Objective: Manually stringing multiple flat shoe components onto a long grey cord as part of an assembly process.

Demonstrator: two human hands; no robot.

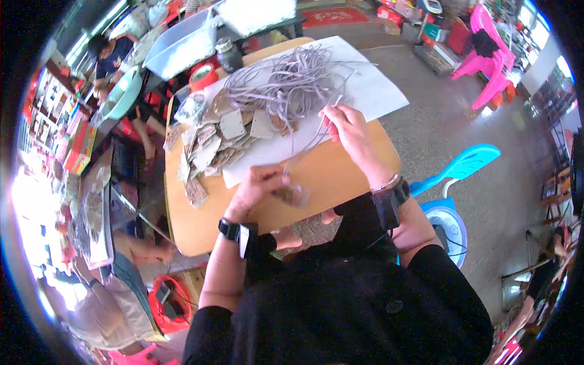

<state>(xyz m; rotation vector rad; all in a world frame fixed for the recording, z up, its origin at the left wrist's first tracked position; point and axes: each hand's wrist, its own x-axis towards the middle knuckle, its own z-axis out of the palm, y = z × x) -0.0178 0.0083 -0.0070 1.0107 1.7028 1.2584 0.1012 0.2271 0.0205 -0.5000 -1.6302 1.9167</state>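
Observation:
My right hand (350,135) pinches a thin grey-purple cord (311,145) between thumb and fingers, over the near right part of a white sheet. The cord runs down toward my left hand (258,187), whose fingers are closed above the table's near side. Beside those fingertips is a small, motion-blurred, brownish piece (293,194); its kind and how it is held cannot be made out. Beyond my hands lies a loose tangle of the same flat cord (292,82). To its left is a heap of small grey-brown cards (222,141), some with small holes.
The white sheet (371,85) lies on a light wooden table (182,222). Red tape (203,77), a dark jar (229,56) and a clear plastic bag (190,109) stand around its far left. A blue chair (465,164) is on the right. Other people sit on the left.

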